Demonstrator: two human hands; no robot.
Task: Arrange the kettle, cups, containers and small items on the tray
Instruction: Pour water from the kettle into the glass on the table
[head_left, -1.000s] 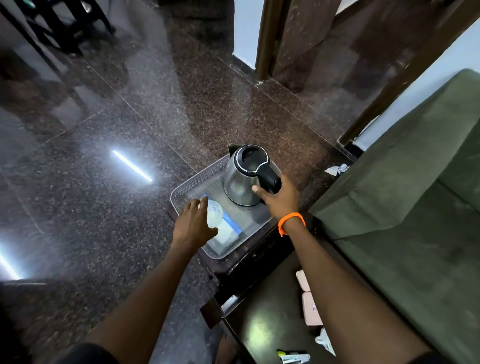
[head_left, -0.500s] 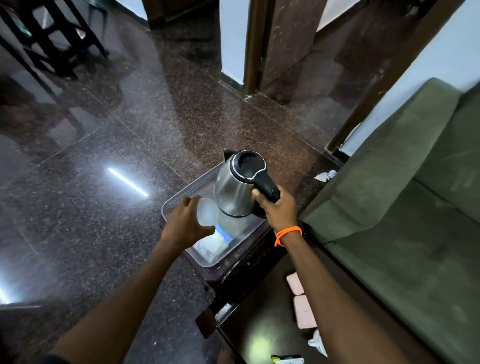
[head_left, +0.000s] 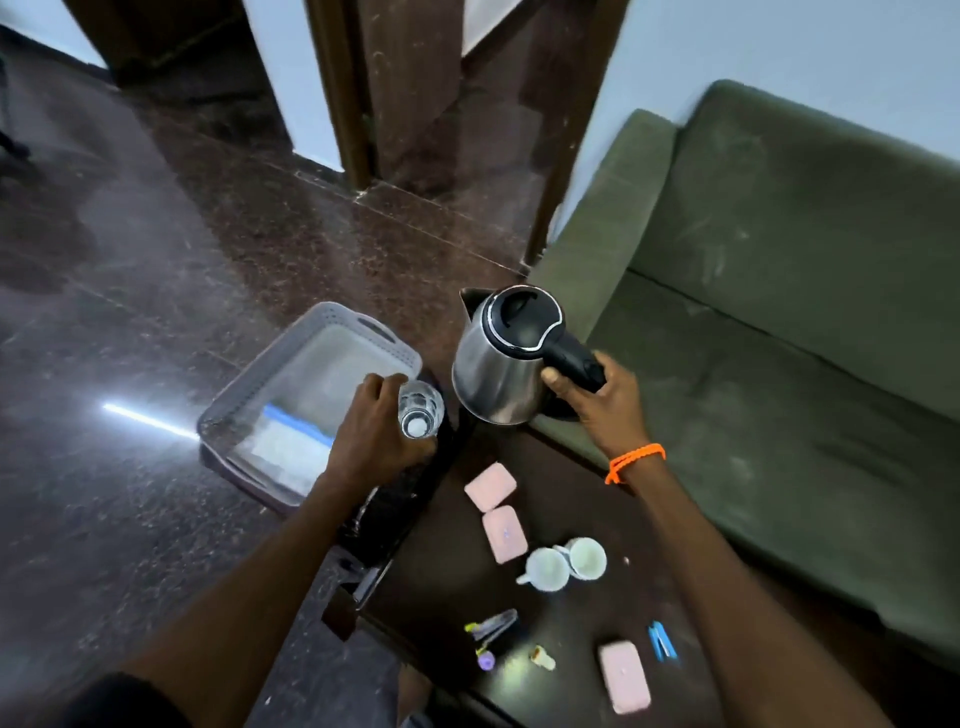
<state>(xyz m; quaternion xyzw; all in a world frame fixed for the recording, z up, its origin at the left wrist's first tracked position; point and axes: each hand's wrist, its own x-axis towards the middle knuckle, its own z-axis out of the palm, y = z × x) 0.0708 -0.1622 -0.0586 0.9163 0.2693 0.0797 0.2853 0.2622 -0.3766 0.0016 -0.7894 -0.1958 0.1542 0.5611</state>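
Note:
My right hand (head_left: 597, 405) grips the black handle of a steel kettle (head_left: 498, 364), held in the air above the far end of the dark table (head_left: 447, 587), to the right of the tray. My left hand (head_left: 371, 431) holds a clear glass (head_left: 420, 410) at the tray's near right corner. The grey perforated tray (head_left: 260, 374) stands left of the table, with a flat white and blue item inside. On the table lie two white cups (head_left: 566, 564), three pink containers (head_left: 491, 486) (head_left: 504, 532) (head_left: 623, 675), a blue clip (head_left: 661, 640) and several small items (head_left: 493, 626).
A green sofa (head_left: 779, 312) fills the right side, close behind the table. Dark polished stone floor (head_left: 130, 312) spreads to the left, and a brown door frame (head_left: 358, 88) stands at the back.
The kettle has been lifted out of the tray and carried right, over the table. My left hand has lifted the glass off the tray floor. The view has swung toward the table.

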